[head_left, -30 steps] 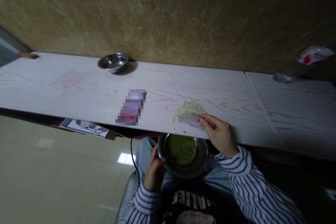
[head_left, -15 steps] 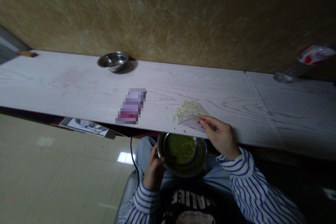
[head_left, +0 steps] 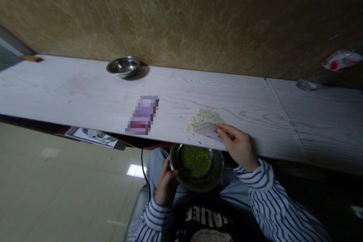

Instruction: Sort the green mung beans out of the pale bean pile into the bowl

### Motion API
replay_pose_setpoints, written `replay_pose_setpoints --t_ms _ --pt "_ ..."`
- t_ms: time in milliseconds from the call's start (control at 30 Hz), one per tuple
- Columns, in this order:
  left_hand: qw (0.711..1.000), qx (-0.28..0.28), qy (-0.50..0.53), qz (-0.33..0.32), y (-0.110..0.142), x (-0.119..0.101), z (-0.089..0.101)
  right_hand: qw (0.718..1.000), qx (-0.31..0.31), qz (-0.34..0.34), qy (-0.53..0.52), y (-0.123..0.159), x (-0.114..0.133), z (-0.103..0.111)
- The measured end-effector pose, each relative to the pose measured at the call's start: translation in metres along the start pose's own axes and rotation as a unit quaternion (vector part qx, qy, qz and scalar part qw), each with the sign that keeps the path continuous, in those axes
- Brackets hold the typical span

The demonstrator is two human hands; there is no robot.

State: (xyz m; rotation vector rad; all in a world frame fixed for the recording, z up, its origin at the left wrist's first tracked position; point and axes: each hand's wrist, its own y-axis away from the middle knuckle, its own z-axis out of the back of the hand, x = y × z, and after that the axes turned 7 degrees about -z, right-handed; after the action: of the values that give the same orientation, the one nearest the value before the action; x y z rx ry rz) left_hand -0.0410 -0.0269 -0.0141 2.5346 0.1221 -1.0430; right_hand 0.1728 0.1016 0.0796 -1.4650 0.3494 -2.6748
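My left hand (head_left: pixel 166 183) grips the left rim of a steel bowl (head_left: pixel 218 174) on my lap, thumb at the rim. Green mung beans (head_left: pixel 196 160) lie in it. Above the bowl's right side, at the table's front edge, my right hand (head_left: pixel 239 145) pinches a thin, pale half-round scraper (head_left: pixel 208 130) between thumb and fingers. The scraper stands against the near side of a flat heap of white grains (head_left: pixel 205 116), like rice, with dark green beans scattered through it. Part of the heap is hidden behind the scraper. A few loose beans lie near the table edge.
A second steel bowl (head_left: pixel 123 67) stands near the wall at the back left. Left of the heap lies a blurred-out purple phone-shaped item (head_left: pixel 143 115). A clear plastic bottle (head_left: pixel 326 70) lies or leans at the right on the white wood-grain table (head_left: pixel 70 83).
The scraper tilts slightly differently against the heap, with my right hand almost in the same spot. My left hand and the bowl have not visibly moved.
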Motion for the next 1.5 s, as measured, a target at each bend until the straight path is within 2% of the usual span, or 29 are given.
replay_pose_setpoints --t_ms 233,433,600,733,1000,1300,1500 --pt "1.000 -0.007 0.006 0.017 0.001 -0.001 0.001 0.999 0.035 0.032 0.001 0.006 0.006 -0.002" --pt "1.000 -0.006 0.005 0.022 0.003 -0.005 -0.007 1.000 0.004 0.015 0.009 0.005 0.001 0.003" --pt "0.999 -0.022 0.005 0.028 0.003 -0.003 -0.008 0.999 0.015 0.030 0.025 0.007 0.007 -0.007" --pt "0.999 -0.022 0.012 0.029 0.003 -0.001 -0.007 0.998 -0.016 0.027 0.050 0.006 0.005 -0.009" --pt "0.999 -0.028 0.008 0.039 0.001 -0.001 -0.006 0.996 -0.073 0.020 0.049 -0.001 -0.008 0.008" --pt "1.000 -0.009 0.009 0.010 0.003 -0.006 -0.008 0.998 -0.032 0.036 0.051 0.000 0.001 0.002" --pt "1.000 -0.010 -0.004 0.022 0.002 -0.004 -0.005 0.998 -0.038 0.021 0.046 0.002 -0.001 0.007"
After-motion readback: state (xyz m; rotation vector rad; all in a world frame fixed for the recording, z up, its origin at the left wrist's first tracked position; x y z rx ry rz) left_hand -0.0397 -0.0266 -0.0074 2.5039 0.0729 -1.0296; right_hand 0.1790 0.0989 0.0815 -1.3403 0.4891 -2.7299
